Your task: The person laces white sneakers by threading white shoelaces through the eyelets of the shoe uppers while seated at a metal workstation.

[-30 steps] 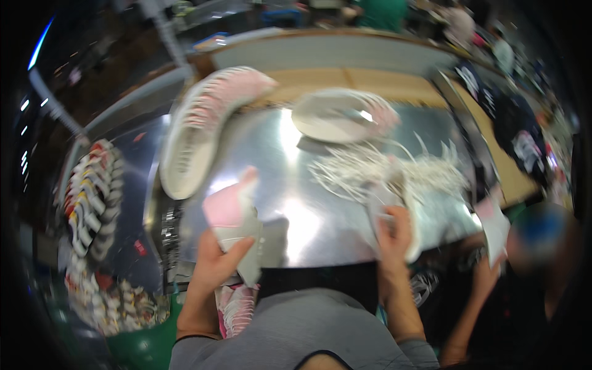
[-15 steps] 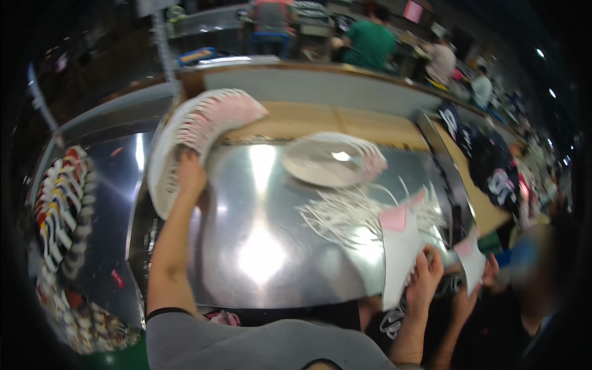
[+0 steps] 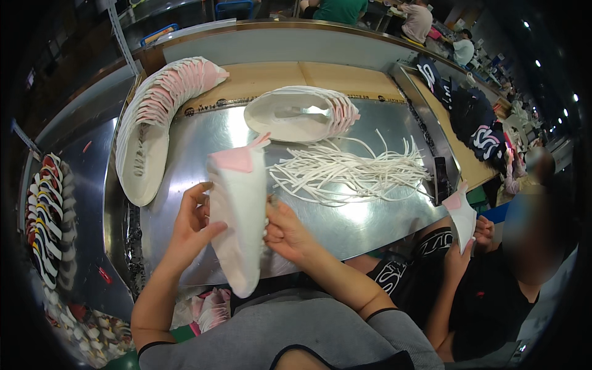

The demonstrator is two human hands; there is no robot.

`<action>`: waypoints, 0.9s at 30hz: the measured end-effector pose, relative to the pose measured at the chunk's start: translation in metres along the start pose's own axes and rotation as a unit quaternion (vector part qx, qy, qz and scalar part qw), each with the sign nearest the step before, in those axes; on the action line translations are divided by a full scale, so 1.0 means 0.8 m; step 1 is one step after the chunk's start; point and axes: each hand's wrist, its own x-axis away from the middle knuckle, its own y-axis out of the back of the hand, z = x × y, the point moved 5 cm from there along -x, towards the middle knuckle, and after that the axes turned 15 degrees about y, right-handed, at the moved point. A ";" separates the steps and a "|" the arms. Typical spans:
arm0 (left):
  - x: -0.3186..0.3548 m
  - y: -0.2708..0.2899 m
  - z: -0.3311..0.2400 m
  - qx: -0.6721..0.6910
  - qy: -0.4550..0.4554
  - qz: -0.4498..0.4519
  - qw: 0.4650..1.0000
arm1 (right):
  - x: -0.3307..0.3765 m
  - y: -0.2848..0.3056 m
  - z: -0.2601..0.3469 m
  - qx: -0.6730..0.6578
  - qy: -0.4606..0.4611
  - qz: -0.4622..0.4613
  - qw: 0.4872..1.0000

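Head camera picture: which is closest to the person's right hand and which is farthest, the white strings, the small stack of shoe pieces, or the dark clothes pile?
From the right hand:
1. White strings, just beyond it on the metal table.
2. Small stack of shoe pieces, farther back, mid-table.
3. Dark clothes pile, far off at the right end.

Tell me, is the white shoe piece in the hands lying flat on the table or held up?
Held up. Both hands, left hand and right hand, grip the white shoe piece above the shiny table.
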 end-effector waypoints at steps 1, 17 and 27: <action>-0.007 0.002 0.000 -0.005 0.000 0.000 1.000 | 0.002 -0.013 -0.010 -0.001 -0.010 0.030 0.999; -0.114 0.283 0.047 -0.667 -0.109 -0.375 0.634 | -0.072 0.140 0.314 0.765 0.414 -0.184 0.458; -0.120 0.063 -0.035 -0.605 -0.236 -0.285 0.705 | -0.099 0.291 0.467 0.899 0.093 -0.291 0.315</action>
